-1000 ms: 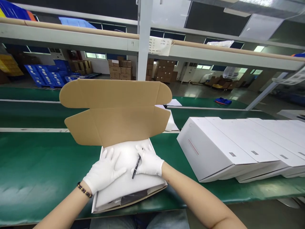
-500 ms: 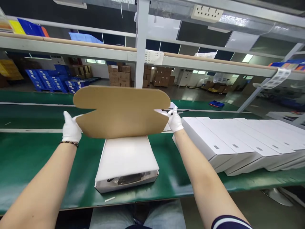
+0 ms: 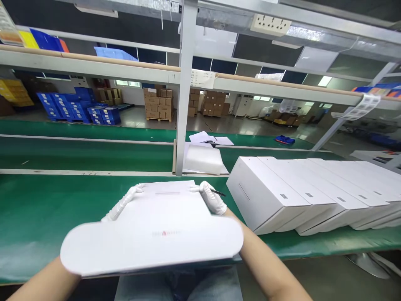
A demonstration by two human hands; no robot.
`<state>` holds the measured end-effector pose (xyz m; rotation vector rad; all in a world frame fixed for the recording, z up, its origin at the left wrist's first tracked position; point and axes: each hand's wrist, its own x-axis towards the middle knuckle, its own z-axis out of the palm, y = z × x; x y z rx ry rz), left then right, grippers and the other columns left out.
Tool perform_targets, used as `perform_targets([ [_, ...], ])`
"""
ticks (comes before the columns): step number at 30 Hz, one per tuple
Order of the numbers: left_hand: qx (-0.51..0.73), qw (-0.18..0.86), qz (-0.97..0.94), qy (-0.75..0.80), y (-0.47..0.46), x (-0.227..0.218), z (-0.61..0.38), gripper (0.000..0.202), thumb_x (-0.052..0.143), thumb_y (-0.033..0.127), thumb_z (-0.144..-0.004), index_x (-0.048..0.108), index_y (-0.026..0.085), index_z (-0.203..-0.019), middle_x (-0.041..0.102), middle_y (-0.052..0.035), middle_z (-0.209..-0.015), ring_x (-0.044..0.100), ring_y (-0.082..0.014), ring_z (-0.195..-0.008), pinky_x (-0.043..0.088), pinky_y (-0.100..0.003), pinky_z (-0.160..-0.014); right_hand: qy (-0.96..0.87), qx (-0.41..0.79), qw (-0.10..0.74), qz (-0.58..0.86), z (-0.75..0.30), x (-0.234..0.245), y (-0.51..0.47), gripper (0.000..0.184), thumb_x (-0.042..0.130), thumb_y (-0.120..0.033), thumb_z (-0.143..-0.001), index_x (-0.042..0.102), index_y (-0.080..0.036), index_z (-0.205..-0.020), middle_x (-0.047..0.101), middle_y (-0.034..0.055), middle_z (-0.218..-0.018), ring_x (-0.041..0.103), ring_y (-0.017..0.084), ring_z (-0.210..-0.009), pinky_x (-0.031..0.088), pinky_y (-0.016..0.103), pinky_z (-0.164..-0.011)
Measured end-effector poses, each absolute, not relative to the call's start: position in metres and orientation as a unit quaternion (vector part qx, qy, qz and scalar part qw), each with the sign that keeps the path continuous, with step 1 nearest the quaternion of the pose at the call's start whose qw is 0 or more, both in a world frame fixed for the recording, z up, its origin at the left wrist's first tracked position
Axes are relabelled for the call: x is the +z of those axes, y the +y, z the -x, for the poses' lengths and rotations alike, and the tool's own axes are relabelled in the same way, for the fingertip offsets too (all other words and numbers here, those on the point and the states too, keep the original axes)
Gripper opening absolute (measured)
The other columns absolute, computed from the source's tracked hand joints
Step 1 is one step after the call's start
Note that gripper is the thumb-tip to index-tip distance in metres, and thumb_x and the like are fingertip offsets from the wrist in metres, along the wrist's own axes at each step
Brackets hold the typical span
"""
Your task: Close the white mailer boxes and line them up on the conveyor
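A white cardboard box [image 3: 166, 205] lies in front of me with its lid folded down and the wide rounded flap [image 3: 150, 246] sticking out toward me. Small red and grey print marks the lid. My left hand [image 3: 125, 202], in a white glove, rests along the lid's left edge, fingers stretched out toward the far corner. On the right side, my gloved right hand [image 3: 213, 198] touches the lid near its far right corner. A dark, thin pen [image 3: 218, 192] pokes out from that hand. The box's contents are hidden under the lid.
Several white boxes [image 3: 272, 188] lean in a row on the green bench [image 3: 37, 209] to my right. Papers and a white foam sheet [image 3: 203, 159] lie behind the metal post [image 3: 184, 104]. A shelf rail [image 3: 94, 69] crosses above the bench.
The lid has swung down toward me from upright, so its white outer face shows instead of brown. Both hands have moved inward to the lid's sides. The white foam inside is now covered.
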<state>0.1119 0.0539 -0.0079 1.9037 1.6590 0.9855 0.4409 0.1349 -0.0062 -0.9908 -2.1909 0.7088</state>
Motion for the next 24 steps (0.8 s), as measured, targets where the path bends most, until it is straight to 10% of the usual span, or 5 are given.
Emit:
perform_targets([
  [5,0.038,0.171,-0.759,0.627,0.027,0.04,-0.105,0.06,0.039,0.062,-0.09,0.059,0.029,-0.136,0.052,-0.0084,-0.145,0.055,-0.0344,-0.128,0.044,-0.052,-0.105,-0.874,0.308,0.145,0.347,-0.458,0.033,0.108,0.038,0.053,-0.06,-0.089,0.055,-0.023,-0.084,0.063,0.0024,-0.077,0.067,0.022,-0.082,0.054,0.038,-0.08],
  [8,0.024,0.066,-0.83,0.554,0.004,0.027,-0.123,0.063,0.043,0.064,-0.089,0.05,0.031,-0.143,0.048,-0.0081,-0.149,0.048,-0.0353,-0.134,0.039,-0.053,-0.11,-0.911,0.241,0.104,0.318,-0.447,0.028,0.076,0.056,0.078,-0.059,-0.07,0.06,-0.019,-0.106,0.064,0.0053,-0.093,0.062,0.025,-0.09,0.052,0.041,-0.087],
  [14,0.111,-0.169,-0.863,0.463,-0.036,-0.054,-0.148,0.068,0.051,0.063,-0.088,0.053,0.022,-0.142,0.052,-0.0163,-0.145,0.044,-0.0388,-0.134,0.033,-0.053,-0.111,-0.937,0.082,0.173,0.291,-0.436,-0.04,0.033,0.06,0.084,-0.059,-0.059,0.061,-0.017,-0.095,0.053,0.0177,-0.135,0.043,0.037,-0.129,0.034,0.057,-0.11],
  [24,0.025,-0.087,-0.849,0.521,0.027,-0.045,-0.171,0.098,0.059,0.081,-0.069,0.051,0.019,-0.143,0.047,-0.022,-0.147,0.034,-0.045,-0.139,0.025,-0.059,-0.114,-0.942,0.074,0.066,0.32,-0.424,-0.036,0.089,0.084,0.087,-0.06,-0.046,0.062,-0.009,-0.107,0.036,0.0286,-0.149,0.029,0.048,-0.138,0.02,0.066,-0.113],
])
